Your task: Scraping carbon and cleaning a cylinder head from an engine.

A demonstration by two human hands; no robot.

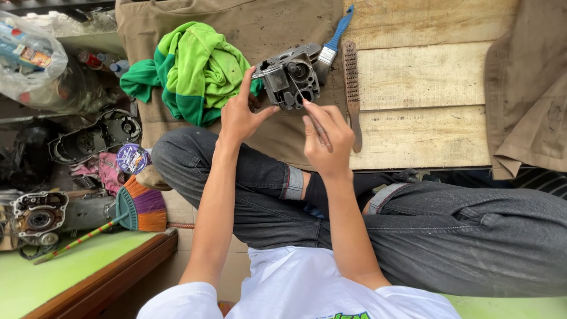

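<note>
Grey, greasy cast-metal carburettor body (287, 75), prob. heavy, rigid & slippery, gripped at its side by left hand (241, 115) fingers; right hand (326, 137) fingers pinch thin metal probe (299, 93) into it.

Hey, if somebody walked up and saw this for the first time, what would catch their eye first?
Probably the bright green cloth bunched at upper left on the tan sheet. Just right of it, the left hand steadies a grey metal engine part while the right hand pokes a thin tool into it. A colourful broom lies at lower left.
</note>
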